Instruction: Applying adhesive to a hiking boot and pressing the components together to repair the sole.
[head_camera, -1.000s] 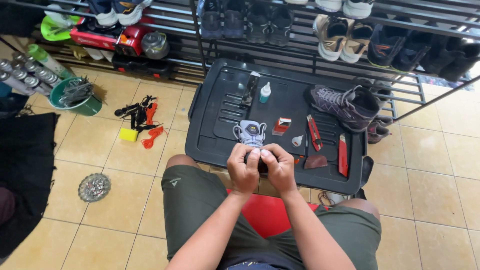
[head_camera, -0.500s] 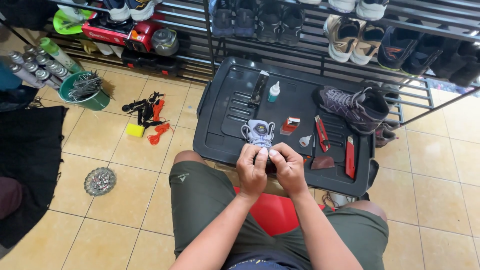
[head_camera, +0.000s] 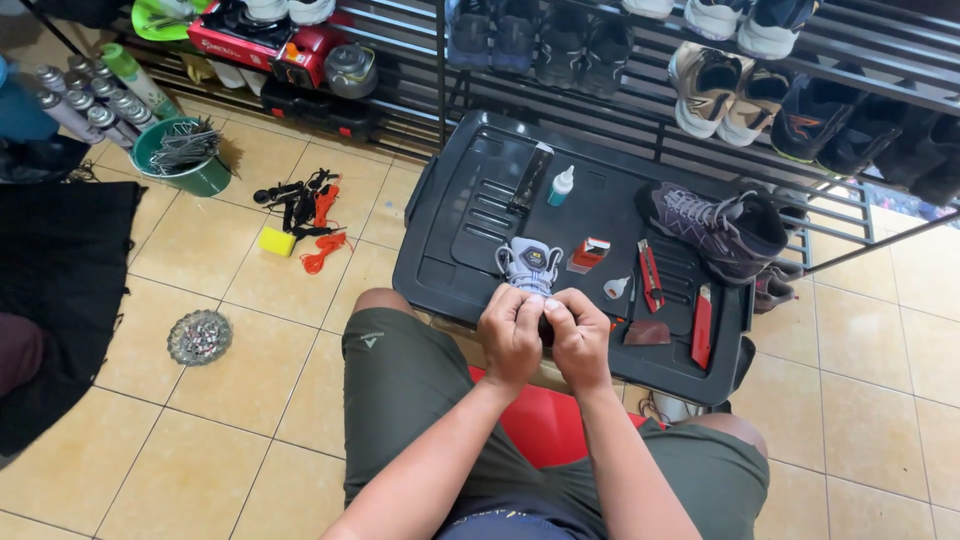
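Observation:
My left hand (head_camera: 512, 335) and my right hand (head_camera: 580, 338) are pressed together over the near end of a grey-and-white shoe (head_camera: 529, 264). The shoe lies on a black plastic lid (head_camera: 470, 215) in front of my knees. Both hands grip the shoe's near part, and their fingers hide it. On the lid also lie a small white glue bottle (head_camera: 561, 185), a black brush (head_camera: 529, 178), a red-and-white small box (head_camera: 588, 254), a red utility knife (head_camera: 650, 275), another red tool (head_camera: 701, 326) and a grey hiking boot (head_camera: 715, 228).
A metal rack (head_camera: 620, 90) with several shoes stands behind the lid. On the tiled floor at the left are a green bucket (head_camera: 185, 155), spray cans (head_camera: 75, 105), a yellow sponge (head_camera: 277, 241) with orange cord, and a round metal dish (head_camera: 200, 336). I sit on a red stool (head_camera: 545, 420).
The view has shifted slightly, so everything sits lower and more to the right in frame. My hands stay together on the shoe with little visible movement.

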